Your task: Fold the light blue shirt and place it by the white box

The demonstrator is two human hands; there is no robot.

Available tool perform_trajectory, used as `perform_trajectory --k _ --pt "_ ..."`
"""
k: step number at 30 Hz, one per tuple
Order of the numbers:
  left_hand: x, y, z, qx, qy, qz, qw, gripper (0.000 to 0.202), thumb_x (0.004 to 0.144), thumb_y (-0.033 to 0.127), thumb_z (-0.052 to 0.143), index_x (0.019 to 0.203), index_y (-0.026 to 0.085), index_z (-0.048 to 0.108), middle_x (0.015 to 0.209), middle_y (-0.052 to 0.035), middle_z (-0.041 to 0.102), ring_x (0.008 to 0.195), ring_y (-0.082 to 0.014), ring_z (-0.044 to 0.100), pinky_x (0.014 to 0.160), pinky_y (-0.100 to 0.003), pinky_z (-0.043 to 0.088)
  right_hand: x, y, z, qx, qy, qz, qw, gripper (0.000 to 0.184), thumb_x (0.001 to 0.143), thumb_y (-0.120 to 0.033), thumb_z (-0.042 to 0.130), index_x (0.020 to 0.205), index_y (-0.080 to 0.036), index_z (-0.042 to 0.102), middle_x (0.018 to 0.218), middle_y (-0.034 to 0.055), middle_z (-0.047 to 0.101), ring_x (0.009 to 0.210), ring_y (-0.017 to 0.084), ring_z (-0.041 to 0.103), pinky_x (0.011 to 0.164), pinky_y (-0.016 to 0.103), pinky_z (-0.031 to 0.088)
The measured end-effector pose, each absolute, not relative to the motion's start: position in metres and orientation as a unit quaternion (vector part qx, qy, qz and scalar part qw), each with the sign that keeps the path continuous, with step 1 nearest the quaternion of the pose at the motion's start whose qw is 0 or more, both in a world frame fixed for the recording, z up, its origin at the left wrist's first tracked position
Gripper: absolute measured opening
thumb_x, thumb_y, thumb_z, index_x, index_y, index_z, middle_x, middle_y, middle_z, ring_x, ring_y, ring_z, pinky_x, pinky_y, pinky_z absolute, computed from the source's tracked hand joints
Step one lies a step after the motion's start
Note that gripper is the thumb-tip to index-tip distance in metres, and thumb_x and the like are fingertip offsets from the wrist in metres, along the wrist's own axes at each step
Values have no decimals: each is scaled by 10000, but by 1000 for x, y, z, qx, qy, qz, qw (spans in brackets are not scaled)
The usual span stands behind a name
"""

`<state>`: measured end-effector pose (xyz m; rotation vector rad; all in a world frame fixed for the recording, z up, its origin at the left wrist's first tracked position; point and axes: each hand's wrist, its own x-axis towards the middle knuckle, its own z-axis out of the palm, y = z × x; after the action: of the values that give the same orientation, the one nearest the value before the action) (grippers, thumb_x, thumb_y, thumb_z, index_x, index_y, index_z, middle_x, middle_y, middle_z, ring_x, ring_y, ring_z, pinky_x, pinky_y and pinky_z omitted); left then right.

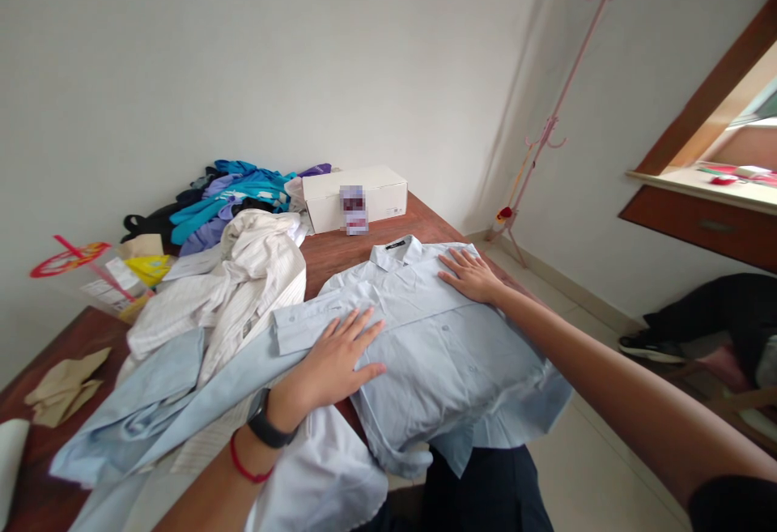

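Observation:
A light blue collared shirt (437, 346) lies spread on the dark wooden table (340, 253), its hem hanging over the near edge. My left hand (340, 358) lies flat and open on the shirt's folded sleeve at the left of the body. Up near the collar, my right hand (472, 274) presses flat with fingers spread on the shoulder. Neither hand holds anything. A black band and a red cord circle my left wrist.
A heap of white and striped shirts (243, 289) lies left of the blue shirt, with blue and purple clothes (236, 196) piled behind. A white box (355, 196) stands at the back edge. A pink coat stand (558, 111) stands in the corner. Someone's dark-clad leg (698, 321) shows at right.

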<state>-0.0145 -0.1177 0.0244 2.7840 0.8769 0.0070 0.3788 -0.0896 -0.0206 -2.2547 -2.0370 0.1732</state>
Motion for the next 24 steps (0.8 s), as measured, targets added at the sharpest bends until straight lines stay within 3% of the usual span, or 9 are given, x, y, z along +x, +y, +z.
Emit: perform_trajectory --k 9,24 --pt "-14 -120 28 944 309 0 114 703 995 584 540 1605 290 351 1697 -68 213 1560 -348 207 1246 -580 259 379 -90 -19 -735 -676 49 38 829 965 -781 132 1631 -310 280 1724 81 142 1586 351 85 1257 603 125" --pt "-15 -119 24 949 299 14 96 702 996 575 546 1606 293 345 1692 -73 234 1552 -347 238 1233 -577 293 378 -90 -19 -738 -672 48 34 799 980 -760 153 1631 -314 282 1727 57 134 1587 340 85 1265 582 118"
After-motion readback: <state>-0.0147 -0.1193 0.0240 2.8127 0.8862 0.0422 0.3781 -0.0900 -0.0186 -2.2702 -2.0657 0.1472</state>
